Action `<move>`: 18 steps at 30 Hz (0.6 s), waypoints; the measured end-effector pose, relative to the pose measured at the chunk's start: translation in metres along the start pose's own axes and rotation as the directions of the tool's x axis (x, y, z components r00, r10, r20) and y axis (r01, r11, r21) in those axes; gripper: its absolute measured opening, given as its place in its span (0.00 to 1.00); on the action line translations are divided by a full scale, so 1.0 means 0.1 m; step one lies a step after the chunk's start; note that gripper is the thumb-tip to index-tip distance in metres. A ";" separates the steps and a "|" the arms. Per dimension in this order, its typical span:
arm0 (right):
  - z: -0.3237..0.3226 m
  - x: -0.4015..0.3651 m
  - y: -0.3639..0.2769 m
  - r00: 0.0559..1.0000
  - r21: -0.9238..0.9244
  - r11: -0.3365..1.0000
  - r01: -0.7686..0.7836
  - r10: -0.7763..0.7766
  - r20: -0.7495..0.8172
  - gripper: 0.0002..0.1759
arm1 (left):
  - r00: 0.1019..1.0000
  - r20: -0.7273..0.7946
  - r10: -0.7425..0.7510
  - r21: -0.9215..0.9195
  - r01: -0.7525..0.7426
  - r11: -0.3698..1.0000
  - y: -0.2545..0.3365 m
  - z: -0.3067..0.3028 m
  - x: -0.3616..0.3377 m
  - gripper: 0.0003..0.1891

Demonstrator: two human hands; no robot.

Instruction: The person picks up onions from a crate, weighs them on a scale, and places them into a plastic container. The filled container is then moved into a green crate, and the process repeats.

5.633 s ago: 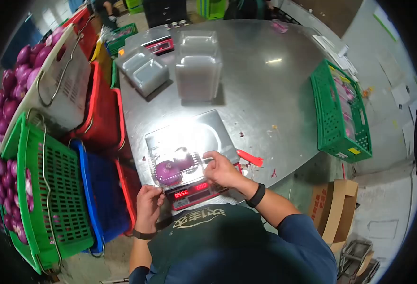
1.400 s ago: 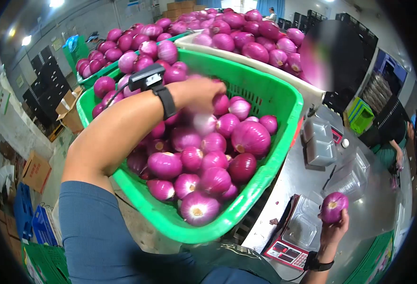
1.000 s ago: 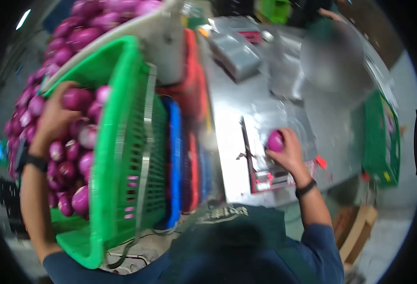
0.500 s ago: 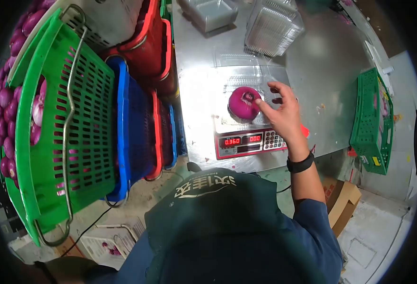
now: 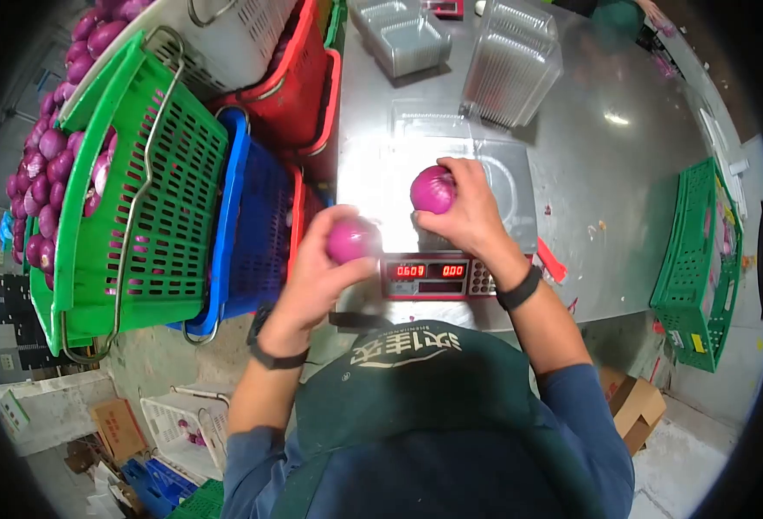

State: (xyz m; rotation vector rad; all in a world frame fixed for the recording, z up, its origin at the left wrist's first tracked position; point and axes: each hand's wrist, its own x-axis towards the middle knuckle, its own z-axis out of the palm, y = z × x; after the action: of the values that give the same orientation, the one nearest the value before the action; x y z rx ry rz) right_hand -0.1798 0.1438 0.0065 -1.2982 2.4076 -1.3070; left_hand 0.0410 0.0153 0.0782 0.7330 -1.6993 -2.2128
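My left hand (image 5: 317, 268) is closed round a red onion (image 5: 352, 241), slightly blurred, left of the scale. My right hand (image 5: 468, 212) grips another red onion (image 5: 433, 189) over the clear plastic container (image 5: 416, 143) on the weighing scale (image 5: 438, 277). The thumb and fingers hold that onion from its right side. The scale's red display reads about 0.609 and 0.00. Whether the right onion rests on the container or hangs just above it, I cannot tell.
Stacked clear containers (image 5: 516, 65) and more containers (image 5: 403, 39) stand at the back of the metal table (image 5: 606, 190). Green (image 5: 169, 190), blue (image 5: 243, 233) and red crates (image 5: 291, 95) line the left. Another green crate (image 5: 693, 259) is at right. Part of another person (image 5: 619, 19) shows at the back.
My left hand has come into view with an onion. My right hand, earlier touching an onion, now grips one. The display went from 0.360 to about 0.609. The view has shifted.
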 end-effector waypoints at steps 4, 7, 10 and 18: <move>-0.64 -0.14 -0.04 0.984 0.477 0.872 -0.106 0.160 -0.074 0.41 | 0.865 0.196 0.462 0.764 -0.430 0.481 -0.29 0.34 0.61 0.30; -1.09 -0.36 -0.04 0.944 0.831 0.535 -0.153 0.327 -0.037 0.39 | 0.908 0.309 0.284 0.933 -0.348 0.096 -0.25 0.57 0.87 0.27; -1.33 -0.60 0.17 0.897 0.924 0.358 -0.135 0.440 -0.039 0.35 | 0.887 0.357 0.292 0.924 -0.382 0.031 -0.31 0.60 1.00 0.25; -1.53 -0.93 0.55 0.858 0.996 0.088 -0.031 0.513 -0.019 0.35 | 0.773 -0.080 0.629 0.856 -0.270 0.441 -0.16 0.17 1.00 0.21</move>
State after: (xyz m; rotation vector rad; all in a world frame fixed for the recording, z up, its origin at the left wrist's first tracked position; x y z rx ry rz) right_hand -0.2250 0.3230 0.0355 -0.1040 1.0316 -2.4223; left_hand -0.0498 -0.0151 0.0425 0.6789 -2.2927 -0.7340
